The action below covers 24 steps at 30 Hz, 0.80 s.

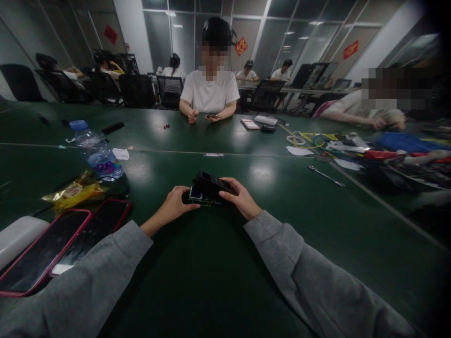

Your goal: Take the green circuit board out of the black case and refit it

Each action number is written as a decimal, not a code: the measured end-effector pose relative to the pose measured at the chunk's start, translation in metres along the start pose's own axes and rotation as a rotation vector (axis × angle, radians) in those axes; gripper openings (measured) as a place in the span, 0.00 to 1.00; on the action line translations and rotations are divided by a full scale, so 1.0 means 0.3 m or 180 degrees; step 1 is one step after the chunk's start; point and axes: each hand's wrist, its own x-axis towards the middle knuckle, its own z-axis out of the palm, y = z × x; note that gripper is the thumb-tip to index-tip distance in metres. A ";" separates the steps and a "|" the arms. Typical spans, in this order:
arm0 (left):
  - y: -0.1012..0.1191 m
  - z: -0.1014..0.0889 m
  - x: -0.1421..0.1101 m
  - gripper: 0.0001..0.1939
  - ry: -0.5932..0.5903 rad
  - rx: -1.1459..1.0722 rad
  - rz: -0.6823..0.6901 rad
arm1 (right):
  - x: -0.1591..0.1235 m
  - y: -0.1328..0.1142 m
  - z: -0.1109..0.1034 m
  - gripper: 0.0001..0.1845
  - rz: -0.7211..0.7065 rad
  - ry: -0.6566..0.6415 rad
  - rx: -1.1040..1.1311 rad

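Observation:
Between my hands, over the green table, are a black plastic housing (210,187) and a circuit board (201,201). My left hand (176,202) pinches the left end of the board, thumb in front and fingers behind. My right hand (239,195) grips the right end of the housing, thumb on its near side. The housing sits tilted over the board, its left end raised, and the board's green edge shows beneath it. Whether the two parts are joined at the right end is hidden by my right hand.
At left lie a water bottle (98,152), a yellow snack packet (73,193), two red-edged phones (45,251) and a white box-like object (21,237). A wrench (326,176) and a heap of cables (398,155) are at right. Across the table sits a person (210,94) holding small parts.

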 end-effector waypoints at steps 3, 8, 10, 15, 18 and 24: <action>0.005 0.009 0.000 0.25 0.0067 0.0180 0.0190 | -0.003 0.003 0.011 0.26 -0.0276 -0.0090 -0.0294; 0.009 0.019 -0.005 0.27 0.0122 0.0350 0.0304 | -0.007 0.006 0.015 0.28 -0.0543 -0.0227 -0.0818; 0.005 0.022 -0.008 0.32 0.0178 0.0301 0.0327 | -0.009 0.007 0.017 0.28 -0.0559 -0.0216 -0.0920; 0.009 0.025 -0.021 0.47 0.0213 0.0170 0.0332 | -0.016 0.014 0.024 0.28 -0.0579 -0.0231 -0.1462; 0.032 0.025 -0.033 0.48 0.0124 0.0209 0.0616 | -0.017 0.016 0.027 0.28 -0.0624 -0.0288 -0.1594; 0.055 0.028 -0.047 0.44 -0.0106 0.0380 0.0773 | -0.016 0.009 0.026 0.28 -0.0689 -0.0426 -0.1527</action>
